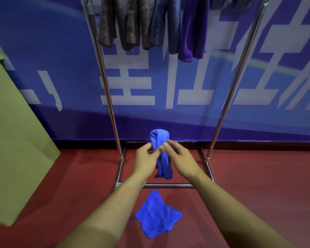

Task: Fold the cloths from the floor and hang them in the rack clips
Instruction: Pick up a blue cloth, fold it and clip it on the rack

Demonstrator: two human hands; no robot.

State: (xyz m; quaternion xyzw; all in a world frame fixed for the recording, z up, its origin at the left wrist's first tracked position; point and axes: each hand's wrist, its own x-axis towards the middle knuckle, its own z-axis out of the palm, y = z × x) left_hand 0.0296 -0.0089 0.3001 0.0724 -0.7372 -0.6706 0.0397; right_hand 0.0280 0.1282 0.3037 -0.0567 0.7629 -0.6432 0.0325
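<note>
forearms: both bare, reaching forward from the bottom edge and converging toward the middle of the view.
loose blue cloth [157, 216]: crumpled flat on the red floor [258, 176], nearer than the hands and between the two forearms, touching neither.
rack base [168, 185]: a chrome bar on the floor just beyond the loose blue cloth and below the hands, joined to side bars running away on the left and right.
left hand [145, 161]: raised in front of the rack, fingers and thumb pinched on the left edge of the held blue cloth.
right hand [181, 158]: level with the left and close beside it, thumb and fingers closed on the same cloth from the right.
hands together: the thumb tips almost meet at the cloth, both clamped on it.
held blue cloth [158, 137]: bunched into a rounded lump above the fingertips, with a darker tail hanging down between the wrists, clear of the floor.
rack uprights [106, 86]: two chrome poles rising beyond the hands, one on each side, leaning slightly inward toward the top.
hung cloths [150, 24]: well above and beyond the hands, brown, grey-blue and purple pieces hang side by side from the top of the rack; the clips cannot be made out.
cardboard box [13, 133]: far to the left of the left hand, standing on the floor.
wall banner [168, 83]: blue with large white characters, behind the rack.
</note>
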